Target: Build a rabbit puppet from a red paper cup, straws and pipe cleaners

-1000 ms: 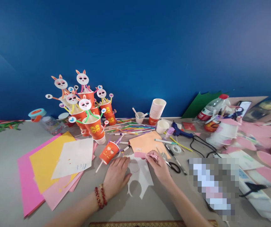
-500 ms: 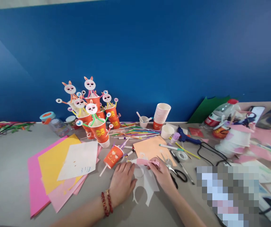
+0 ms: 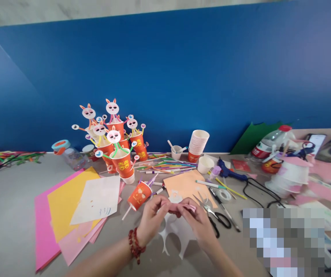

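Between my left hand (image 3: 154, 217) and my right hand (image 3: 196, 219) is a small strip of pink paper (image 3: 173, 207), pinched in the fingers of both. A red bead bracelet circles my left wrist. Below the hands lies a white paper offcut (image 3: 179, 234) with round holes cut from it. Scissors (image 3: 211, 211) with black handles rest just right of my right hand, blades apart. An orange paper cup (image 3: 139, 195) lies tipped over beyond my left hand, with thin strips sticking out of it. Peach paper (image 3: 187, 182) lies behind the hands.
Several orange cups with rabbit faces (image 3: 121, 163) stand at the back left. Coloured paper sheets (image 3: 45, 215) lie left. Behind are pipe cleaners and pens (image 3: 168, 165), and stacked cups (image 3: 198, 142). A blue glue gun (image 3: 230, 172), its cord and a bottle (image 3: 265, 144) are right.
My left hand has lifted from the table and come right to grip the pink strip. My right hand keeps its hold on it. The view has tilted slightly upward.
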`<state>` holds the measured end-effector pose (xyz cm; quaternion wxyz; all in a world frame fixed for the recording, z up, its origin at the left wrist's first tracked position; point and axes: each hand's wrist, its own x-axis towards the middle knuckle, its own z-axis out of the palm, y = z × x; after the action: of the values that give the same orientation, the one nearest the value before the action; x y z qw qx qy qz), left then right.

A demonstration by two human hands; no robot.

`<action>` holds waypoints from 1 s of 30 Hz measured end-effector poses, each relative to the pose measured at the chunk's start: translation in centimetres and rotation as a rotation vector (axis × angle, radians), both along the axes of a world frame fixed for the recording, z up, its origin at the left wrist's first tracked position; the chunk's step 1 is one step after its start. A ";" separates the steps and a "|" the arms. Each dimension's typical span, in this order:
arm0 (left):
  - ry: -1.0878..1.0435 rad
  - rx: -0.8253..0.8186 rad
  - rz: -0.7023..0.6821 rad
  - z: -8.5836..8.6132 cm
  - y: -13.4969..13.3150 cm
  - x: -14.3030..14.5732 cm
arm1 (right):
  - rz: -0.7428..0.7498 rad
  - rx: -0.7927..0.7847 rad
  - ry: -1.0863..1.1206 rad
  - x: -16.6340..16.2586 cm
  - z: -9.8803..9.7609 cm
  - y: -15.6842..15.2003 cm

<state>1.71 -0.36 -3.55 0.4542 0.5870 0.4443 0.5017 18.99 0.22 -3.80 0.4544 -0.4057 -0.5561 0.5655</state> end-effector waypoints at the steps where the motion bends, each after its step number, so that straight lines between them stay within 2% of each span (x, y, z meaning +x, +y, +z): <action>1: 0.013 0.000 0.015 0.2 0.0 0.1 | 0.002 0.000 -0.004 0.0 0.0 -0.1; 6: 0.134 -0.019 -0.049 0.7 -0.2 -0.4 | -0.044 0.010 -0.046 0.3 -0.1 -0.3; 10: 0.197 0.003 -0.100 1.2 -0.5 -0.6 | 0.025 0.038 -0.109 0.1 0.2 -0.2; 16: 0.293 0.076 -0.055 1.7 -0.5 -1.3 | 0.080 0.151 -0.204 -0.2 0.9 -0.1; 22: 0.413 0.233 -0.005 1.4 -0.4 -2.9 | 0.089 0.203 -0.330 1.2 0.0 0.6; 24: 0.428 0.248 0.033 1.2 -0.4 -3.6 | 0.004 0.271 -0.453 2.2 -0.3 1.2; 27: 0.501 0.324 0.051 1.1 -0.2 -4.3 | -0.137 0.482 -0.641 3.1 -0.2 1.9; 30: 0.565 0.411 -0.009 1.2 -0.3 -4.1 | -0.106 0.632 -0.688 2.5 0.6 1.9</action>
<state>-2.35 -0.62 -2.38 0.1881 0.7838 0.4396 0.3962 21.45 2.07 -3.20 0.3732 -0.4391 -0.7979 0.1770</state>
